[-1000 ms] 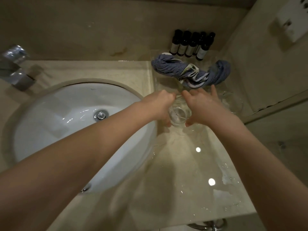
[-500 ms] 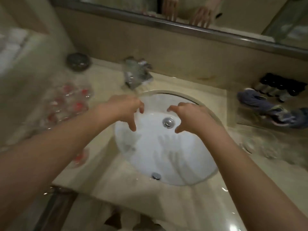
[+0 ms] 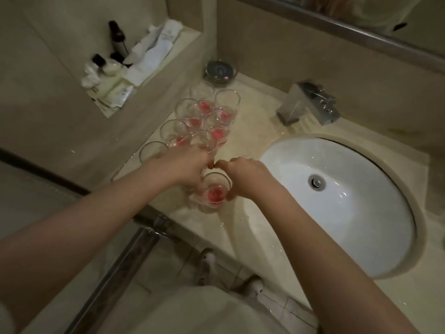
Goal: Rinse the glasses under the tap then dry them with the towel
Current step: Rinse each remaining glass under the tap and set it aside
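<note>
A clear glass point(image 3: 213, 192) with red residue at its bottom stands on the counter left of the basin. My left hand point(image 3: 186, 166) and my right hand point(image 3: 243, 177) curl round it from either side, fingertips nearly meeting above its rim. Behind it stand several more glasses point(image 3: 204, 119), most with red at the bottom, in rows along the left wall. The chrome tap point(image 3: 310, 103) sits at the back of the white basin point(image 3: 337, 201); no water runs. The towel is out of view.
A small dark dish point(image 3: 220, 71) stands behind the glasses. A wall ledge point(image 3: 134, 68) at upper left holds bottles, sachets and folded white cloths. The beige counter point(image 3: 252, 131) ends at a front edge near my legs; a metal rail point(image 3: 134, 239) runs below left.
My view swung left from the counter's right side, past the basin, to the dirty glasses. My hands left the clean glass by the towel and now grip a glass with red residue.
</note>
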### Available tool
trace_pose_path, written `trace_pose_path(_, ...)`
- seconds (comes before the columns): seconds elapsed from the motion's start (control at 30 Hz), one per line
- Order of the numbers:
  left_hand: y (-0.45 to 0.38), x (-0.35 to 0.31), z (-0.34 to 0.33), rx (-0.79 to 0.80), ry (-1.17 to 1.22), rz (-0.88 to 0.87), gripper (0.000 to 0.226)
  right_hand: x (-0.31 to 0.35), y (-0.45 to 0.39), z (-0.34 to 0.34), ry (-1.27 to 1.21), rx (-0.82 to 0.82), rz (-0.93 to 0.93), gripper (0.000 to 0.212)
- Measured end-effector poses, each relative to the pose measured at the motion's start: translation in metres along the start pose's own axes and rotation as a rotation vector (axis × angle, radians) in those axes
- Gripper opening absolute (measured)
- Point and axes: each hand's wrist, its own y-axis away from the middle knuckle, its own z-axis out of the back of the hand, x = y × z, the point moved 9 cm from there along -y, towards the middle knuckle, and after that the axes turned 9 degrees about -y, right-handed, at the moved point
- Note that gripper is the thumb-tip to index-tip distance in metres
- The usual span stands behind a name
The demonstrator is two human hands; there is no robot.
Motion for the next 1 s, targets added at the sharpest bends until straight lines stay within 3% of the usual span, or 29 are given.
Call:
trace_pose_path(0.17, 0.008, -0.008, -0.009, -0.04, -0.04, -0.037, 0.068, 0.006, 0.004, -0.009, -0.016, 0.055, -0.021, 0.082)
trace_pose_path(0.33, 0.001, -0.018, -0.03, -0.034, -0.184, -0.056, 0.093, 0.009, 0.006, -0.025, -0.1, 0.039, -0.05, 0.087)
trace_pose_path(0.5, -0.002, -0.025, -0.024, -0.142, -0.079, -0.118, 0.082, -0.002, 0.008, -0.026, -0.299, 0.003, -0.082, 0.081)
trace_pose_path(0.7, -0.018, -0.034, 0.0, -0.233, 0.249, -0.179, 0.078, -0.039, 0.027, -0.005, -0.537, -0.111, -0.156, 0.081)
trace_pose_path(0.87, -0.05, -0.059, 0.02, -0.181, 0.642, -0.262, 0.081, -0.092, 0.049, 0.023, -0.724, -0.242, -0.237, 0.081)
trace_pose_path(1.0, -0.077, -0.084, 0.033, -0.157, 0.784, -0.296, 0.078, -0.131, 0.058, 0.037, -0.75, -0.283, -0.27, 0.082)
